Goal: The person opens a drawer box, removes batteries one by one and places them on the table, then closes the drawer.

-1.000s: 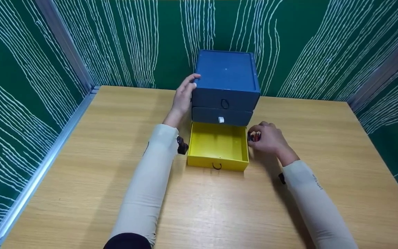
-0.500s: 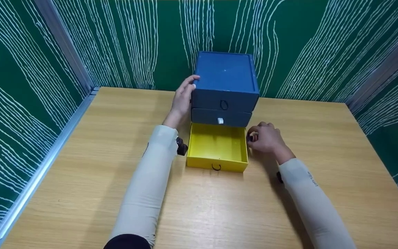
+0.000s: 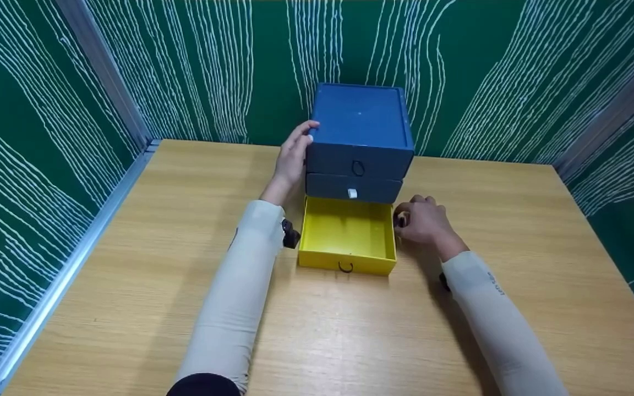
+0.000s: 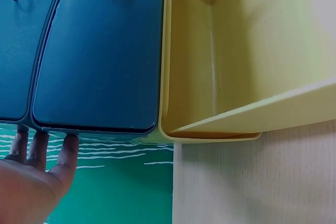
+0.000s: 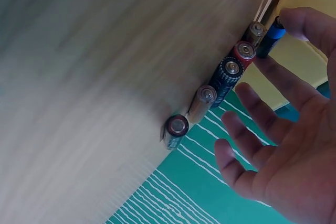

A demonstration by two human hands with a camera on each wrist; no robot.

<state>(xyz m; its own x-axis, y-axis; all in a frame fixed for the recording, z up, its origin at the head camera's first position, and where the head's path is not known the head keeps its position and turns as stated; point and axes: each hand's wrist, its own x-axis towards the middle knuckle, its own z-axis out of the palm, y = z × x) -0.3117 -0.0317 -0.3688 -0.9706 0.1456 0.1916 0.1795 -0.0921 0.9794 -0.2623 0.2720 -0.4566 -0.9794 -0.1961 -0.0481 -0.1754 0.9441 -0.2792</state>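
A blue drawer cabinet (image 3: 360, 115) stands at the back of the table, with its yellow bottom drawer (image 3: 322, 259) pulled out and nothing visible inside. My left hand (image 3: 290, 158) rests against the cabinet's left side, fingertips touching its edge. To the right of the drawer is my right hand (image 3: 427, 221). In the right wrist view, its thumb and index finger pinch a blue battery (image 5: 271, 38) close to the yellow drawer wall. Several more batteries stand upright in a line beside the fingers, among them a red-topped battery (image 5: 244, 51) and a dark battery (image 5: 176, 125).
The wooden table (image 3: 317, 335) spreads around the cabinet. Green walls (image 3: 476, 44) with white lines enclose it at the back and sides. The middle drawer has a white pull tab (image 3: 353, 193); the yellow drawer has a black loop (image 3: 345, 267).
My right hand has shifted slightly left toward the drawer, and fewer batteries show past its fingers in the head view. The left hand and the drawer have stayed put.
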